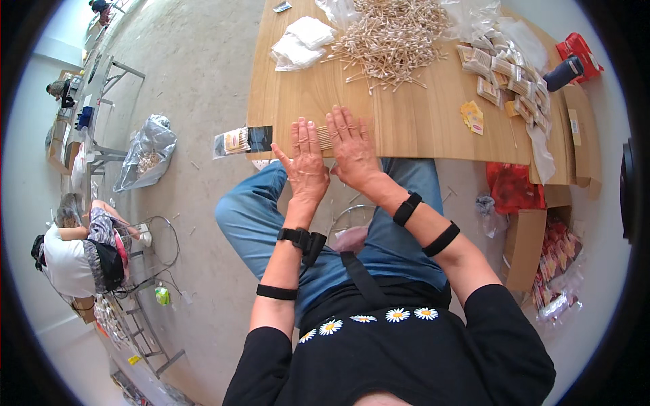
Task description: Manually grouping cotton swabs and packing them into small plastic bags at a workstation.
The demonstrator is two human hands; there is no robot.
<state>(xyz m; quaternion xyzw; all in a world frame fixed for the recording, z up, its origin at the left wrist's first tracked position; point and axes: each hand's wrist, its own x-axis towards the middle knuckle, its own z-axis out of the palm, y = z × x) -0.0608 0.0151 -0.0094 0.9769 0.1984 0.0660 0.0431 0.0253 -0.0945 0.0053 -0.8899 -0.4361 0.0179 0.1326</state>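
My left hand (307, 162) and my right hand (353, 150) lie side by side at the near edge of the wooden table (284, 95). Both have their fingers stretched out flat. Between them a small row of cotton swabs (324, 138) lies lined up, its ends partly hidden by my fingers. Left of my left hand is a dark flat patch (260, 139) on the tabletop. Beside that, a clear packet of swabs (233, 141) juts past the table's left edge. A large heap of loose cotton swabs (393, 42) spreads out beyond my hands.
White plastic bags (302, 42) lie at the far left of the table. To the right are packed swab packets (504, 71), yellow cards (472, 118) and a dark blue bottle (563, 73). Open cardboard boxes (527, 250) stand below right. Another person (78, 260) sits at the left.
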